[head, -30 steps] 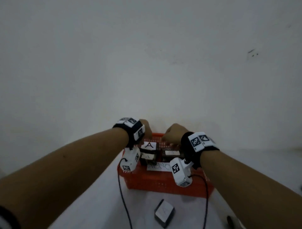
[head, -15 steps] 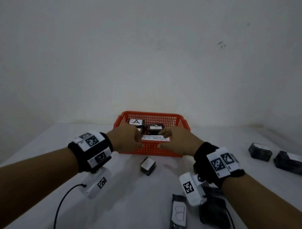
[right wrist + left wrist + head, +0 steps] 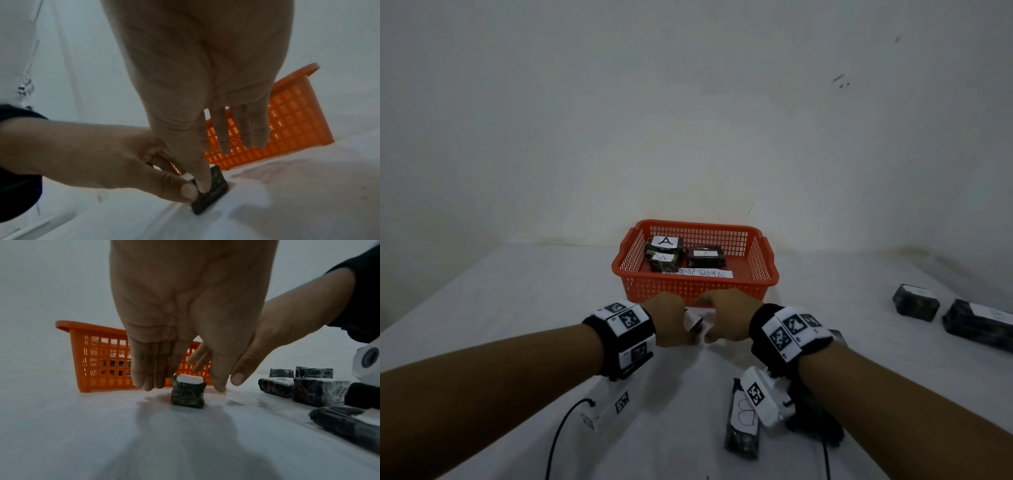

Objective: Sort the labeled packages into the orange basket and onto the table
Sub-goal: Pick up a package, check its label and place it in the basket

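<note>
A small dark wrapped package point(image 3: 188, 395) with a white label on top lies on the white table just in front of the orange basket point(image 3: 688, 291). My left hand point(image 3: 185, 386) hangs over it with straight fingers on one side and the thumb on the other, narrow gaps showing. My right hand point(image 3: 216, 168) comes in from the right, fingers straight, its thumb tip touching the package point(image 3: 211, 190) beside the left thumb. In the head view both hands point(image 3: 698, 322) hide most of it. Inside the basket lie dark packages labelled A point(image 3: 664, 243), point(image 3: 705, 258).
A flat package marked B point(image 3: 743, 414) lies near my right wrist camera. More dark packages point(image 3: 916, 301), point(image 3: 979, 322) sit at the right of the table. A paper strip reading ABNORMAL point(image 3: 698, 273) is on the basket's front rim. A wall stands behind the basket.
Both hands have drawn back from the basket's rim toward me and dropped to the small package in front of it. The packages in the basket stay put.
</note>
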Available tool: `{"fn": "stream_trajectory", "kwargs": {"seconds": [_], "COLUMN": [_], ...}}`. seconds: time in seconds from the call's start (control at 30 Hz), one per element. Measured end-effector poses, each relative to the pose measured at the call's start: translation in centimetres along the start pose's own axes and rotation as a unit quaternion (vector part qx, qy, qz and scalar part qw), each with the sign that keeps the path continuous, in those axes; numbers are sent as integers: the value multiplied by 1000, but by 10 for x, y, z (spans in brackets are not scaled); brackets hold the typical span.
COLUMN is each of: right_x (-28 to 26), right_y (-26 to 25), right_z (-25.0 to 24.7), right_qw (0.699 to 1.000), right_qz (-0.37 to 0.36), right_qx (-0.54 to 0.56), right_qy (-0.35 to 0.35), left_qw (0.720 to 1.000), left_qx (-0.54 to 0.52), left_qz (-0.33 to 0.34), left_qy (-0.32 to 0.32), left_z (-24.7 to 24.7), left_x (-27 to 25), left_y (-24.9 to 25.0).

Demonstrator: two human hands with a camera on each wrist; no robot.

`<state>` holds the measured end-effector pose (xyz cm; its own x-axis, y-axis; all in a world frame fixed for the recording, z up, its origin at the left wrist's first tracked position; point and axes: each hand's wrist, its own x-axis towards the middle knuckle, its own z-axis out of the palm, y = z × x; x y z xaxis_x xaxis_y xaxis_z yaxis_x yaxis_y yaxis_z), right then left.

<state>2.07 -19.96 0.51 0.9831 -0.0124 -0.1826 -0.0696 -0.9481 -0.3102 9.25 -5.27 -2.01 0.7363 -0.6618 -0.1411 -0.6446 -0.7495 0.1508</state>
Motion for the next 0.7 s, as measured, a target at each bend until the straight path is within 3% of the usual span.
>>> {"fn": "stream_trajectory", "kwargs": {"seconds": [0.13,0.43,0.57,0.7], "right_x": [11,-4,-24,-47], "right_y": [-1,24,41,61], "right_z": [8,6,-1,-3], "right_qw": [1000,982,963,933], "right_qz": [-14,-57,-57,-29], "right_qx": [-8,161,225,321], "right_qy": [3,76,134,163], "left_qw": [1000,989,962,922], "left_qx": [-10,-136,-250,-369], "left_qz": [9,21,39,56], "left_qy": [19,59,107,105], "left_z": [3,-8,-16,-18], "left_x": [6,-3,-15,-21], "left_y": [10,13,22,34]}}
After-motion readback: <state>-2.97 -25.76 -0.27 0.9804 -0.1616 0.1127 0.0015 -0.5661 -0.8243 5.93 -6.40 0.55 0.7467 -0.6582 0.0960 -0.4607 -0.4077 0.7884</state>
